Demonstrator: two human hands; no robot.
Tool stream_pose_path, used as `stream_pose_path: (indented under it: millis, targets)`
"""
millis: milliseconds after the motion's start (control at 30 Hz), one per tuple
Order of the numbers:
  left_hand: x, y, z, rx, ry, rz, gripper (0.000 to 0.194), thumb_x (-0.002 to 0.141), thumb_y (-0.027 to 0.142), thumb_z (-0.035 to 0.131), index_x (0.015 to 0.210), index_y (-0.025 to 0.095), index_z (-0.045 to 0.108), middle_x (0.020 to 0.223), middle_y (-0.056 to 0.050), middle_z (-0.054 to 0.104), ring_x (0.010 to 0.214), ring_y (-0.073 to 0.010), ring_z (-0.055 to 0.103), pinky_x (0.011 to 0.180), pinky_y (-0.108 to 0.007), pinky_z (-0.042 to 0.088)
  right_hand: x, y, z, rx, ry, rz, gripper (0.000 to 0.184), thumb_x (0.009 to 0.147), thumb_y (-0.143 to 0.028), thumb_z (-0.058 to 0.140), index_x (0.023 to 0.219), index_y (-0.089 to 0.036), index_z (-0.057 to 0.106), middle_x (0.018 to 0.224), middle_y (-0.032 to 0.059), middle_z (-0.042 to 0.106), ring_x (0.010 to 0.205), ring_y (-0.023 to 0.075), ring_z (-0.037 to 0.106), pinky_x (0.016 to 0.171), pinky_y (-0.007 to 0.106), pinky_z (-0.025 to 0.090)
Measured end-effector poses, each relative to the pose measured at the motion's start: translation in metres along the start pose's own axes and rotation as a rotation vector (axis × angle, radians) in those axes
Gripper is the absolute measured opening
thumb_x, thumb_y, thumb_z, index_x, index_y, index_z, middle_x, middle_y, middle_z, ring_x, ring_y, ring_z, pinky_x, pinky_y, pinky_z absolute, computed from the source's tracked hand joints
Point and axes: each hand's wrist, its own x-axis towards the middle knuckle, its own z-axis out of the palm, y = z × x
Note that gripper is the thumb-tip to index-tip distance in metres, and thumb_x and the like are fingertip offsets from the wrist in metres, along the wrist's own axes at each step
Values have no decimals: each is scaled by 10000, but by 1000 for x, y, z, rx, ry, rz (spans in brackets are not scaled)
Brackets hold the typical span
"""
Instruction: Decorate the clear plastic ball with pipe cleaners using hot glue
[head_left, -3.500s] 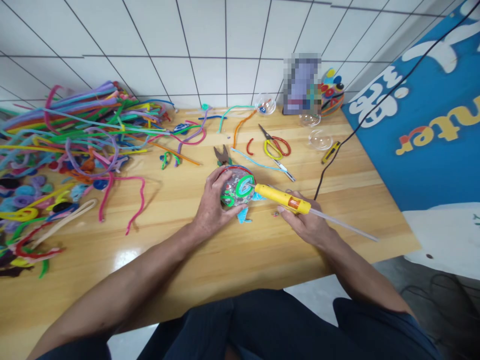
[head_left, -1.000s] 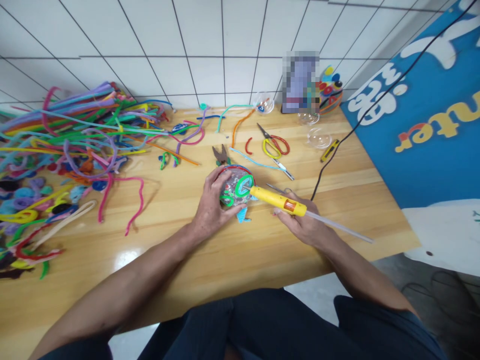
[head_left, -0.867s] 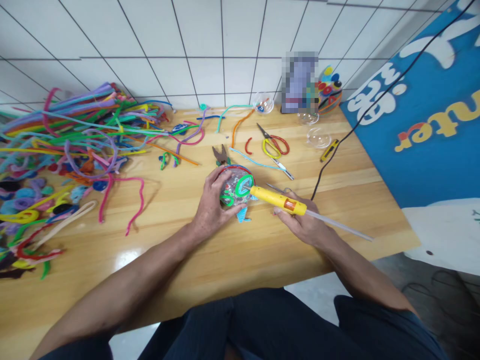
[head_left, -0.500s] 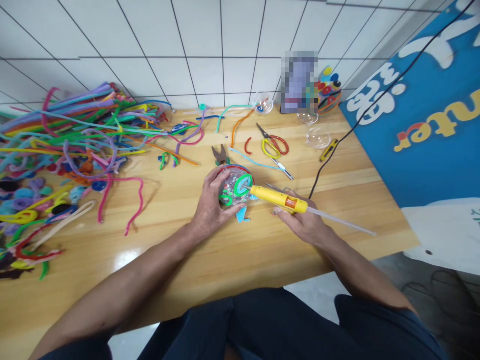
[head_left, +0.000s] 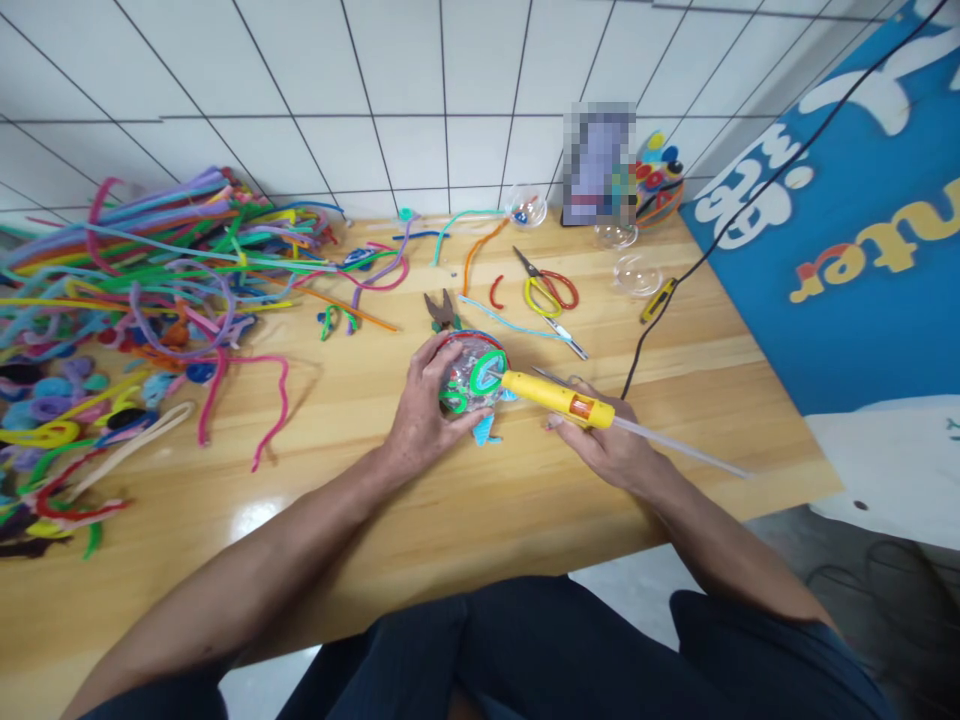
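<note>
Being clamped in the grip of the left hand [head_left: 420,415], the ball [head_left: 463,358] is held over the surface [head_left: 450,530], just beside the pliers [head_left: 440,308]. The glue gun [head_left: 551,395] is clasped by the right hand [head_left: 621,448], nozzle [head_left: 496,375] at the green ring [head_left: 475,378].

Pliers [head_left: 439,308] partly hidden behind round piece [head_left: 472,362]; blue board [head_left: 862,335] cut off.

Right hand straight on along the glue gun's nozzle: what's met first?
The glue gun in the right hand would first meet the green-edged blue patch on the clear rounded piece; contact looks close or already made, but depth is unclear.
</note>
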Motion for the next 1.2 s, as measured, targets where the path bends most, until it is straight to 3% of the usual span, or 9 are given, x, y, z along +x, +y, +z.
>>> stream_pose_path:
  millis: [267, 467, 800, 1033, 1200]
  targets:
    - [0, -2, 0, 7, -9, -10, 951, 908, 556, 888, 1656, 333, 346, 1629, -170, 477, 1526, -391, 527, 1228, -616, 521, -1, -5, -3, -4, -28, 38, 91, 1053, -281, 614, 1120, -258, 670, 854, 9, 744, 655, 192, 665, 634, 324, 524]
    - [1, -1, 0, -12, 11, 2, 898, 953, 598, 827, 1664, 314, 357, 1618, -173, 478, 1524, -378, 525, 1225, -602, 529, 1, 2, 2, -10, 50, -65, 115, 1083, -300, 588, 1000, -252, 652, 869, 32, 724, 765, 218, 715, 706, 340, 571]
    - [0, -1, 1, -14, 10, 5, 891, 949, 605, 830, 1660, 314, 376, 1622, -178, 473, 1518, -380, 527, 1221, -614, 527, 2, -3, 2, 16, 44, -29, 112, 1052, -250, 618, 944, -264, 594, 777, -11, 677, 673, 187, 669, 653, 311, 536]
    - [1, 0, 1, -11, 5, -1, 891, 950, 578, 837, 1657, 308, 366, 1614, -178, 475, 1515, -377, 527, 1219, -608, 532, 1, 3, 3, -61, 83, -102, 138, 1068, -281, 595, 949, -258, 660, 831, 28, 724, 731, 227, 713, 707, 353, 586]
    - [0, -1, 1, -14, 5, -4, 900, 944, 581, 842, 1659, 317, 361, 1624, -170, 467, 1522, -377, 523, 1223, -610, 529, 0, 4, 4, -75, 78, -80, 158, 1076, -294, 583, 956, -259, 679, 864, 47, 748, 777, 247, 735, 750, 375, 604]
